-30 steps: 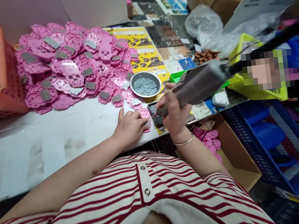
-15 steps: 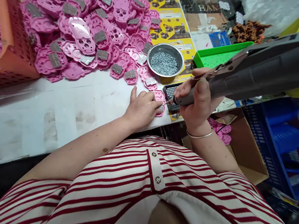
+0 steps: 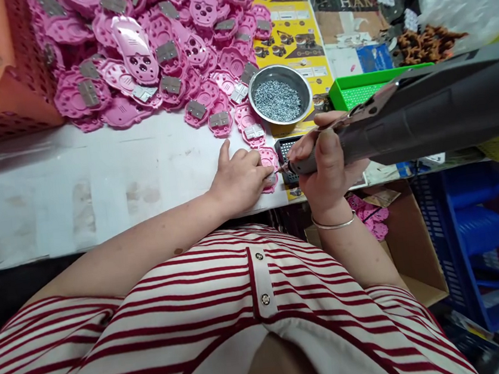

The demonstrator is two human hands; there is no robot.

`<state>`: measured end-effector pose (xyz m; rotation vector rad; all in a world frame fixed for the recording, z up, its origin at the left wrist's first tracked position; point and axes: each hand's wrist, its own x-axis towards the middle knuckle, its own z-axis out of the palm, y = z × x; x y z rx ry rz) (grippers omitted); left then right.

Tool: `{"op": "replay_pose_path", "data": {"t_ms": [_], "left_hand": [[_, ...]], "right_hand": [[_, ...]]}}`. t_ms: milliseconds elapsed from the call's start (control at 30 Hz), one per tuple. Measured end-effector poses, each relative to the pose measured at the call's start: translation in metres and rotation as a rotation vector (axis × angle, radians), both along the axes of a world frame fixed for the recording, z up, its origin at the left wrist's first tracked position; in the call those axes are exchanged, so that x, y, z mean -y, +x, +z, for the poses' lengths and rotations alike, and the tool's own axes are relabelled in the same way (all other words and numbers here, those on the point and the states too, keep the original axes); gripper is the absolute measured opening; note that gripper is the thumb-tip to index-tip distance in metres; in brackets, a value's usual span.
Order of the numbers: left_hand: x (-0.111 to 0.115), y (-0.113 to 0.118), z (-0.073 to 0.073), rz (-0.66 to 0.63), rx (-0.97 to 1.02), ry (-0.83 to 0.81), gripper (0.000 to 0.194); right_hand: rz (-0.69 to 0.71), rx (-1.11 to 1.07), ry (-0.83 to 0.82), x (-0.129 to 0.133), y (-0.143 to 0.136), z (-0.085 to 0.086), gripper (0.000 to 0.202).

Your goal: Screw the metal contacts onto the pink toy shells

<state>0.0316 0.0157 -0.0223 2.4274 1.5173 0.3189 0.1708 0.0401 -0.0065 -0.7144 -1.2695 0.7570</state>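
Note:
My right hand (image 3: 325, 157) is wrapped round a grey electric screwdriver (image 3: 408, 118), which points left. Its bit meets a pink plastic shell (image 3: 268, 159) with a metal plate on it, near the table's front edge. On that shell's left side my left hand (image 3: 242, 179) presses with closed fingers, thumb held apart. Beyond it lies another pink shell (image 3: 250, 125), and a steel bowl (image 3: 280, 94) full of small screws stands just behind. A small black mesh basket (image 3: 284, 145) sits partly hidden by my right hand.
A big heap of pink shells (image 3: 139, 49) covers the back left, beside an orange basket (image 3: 29, 74) of pink parts. A green tray (image 3: 342, 97) and brown figures (image 3: 426, 44) lie at right. Below stand a cardboard box (image 3: 411, 240) and a blue crate (image 3: 446, 248).
The screwdriver has tilted slightly and its bit has come a little further left onto the pink shell. My left hand stays on the shell. The view has shifted slightly.

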Motion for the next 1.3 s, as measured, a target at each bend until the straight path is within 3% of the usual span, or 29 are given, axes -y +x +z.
{"op": "replay_pose_path", "data": {"t_ms": [133, 333, 467, 800, 1067, 1300], "left_hand": [[0.001, 0.001, 0.000, 0.005, -0.004, 0.011, 0.024], [0.000, 0.002, 0.000, 0.017, -0.005, -0.005, 0.023], [-0.002, 0.002, 0.001, 0.018, -0.012, -0.018, 0.021], [0.004, -0.001, -0.003, 0.056, 0.084, -0.020, 0.022], [0.007, -0.002, -0.006, 0.019, 0.042, 0.094, 0.024], [0.005, -0.011, -0.010, 0.040, 0.140, 0.009, 0.024]], "right_hand": [[0.014, 0.000, 0.020, -0.002, -0.001, -0.001, 0.017], [0.043, 0.149, -0.089, -0.006, 0.000, -0.006, 0.035], [0.076, 0.151, -0.087, -0.008, 0.002, -0.008, 0.032], [0.090, -0.060, 0.086, -0.010, 0.008, 0.017, 0.016], [-0.023, 0.018, -0.005, -0.005, 0.012, 0.016, 0.029], [-0.086, 0.028, -0.036, -0.004, 0.008, 0.014, 0.044]]}}
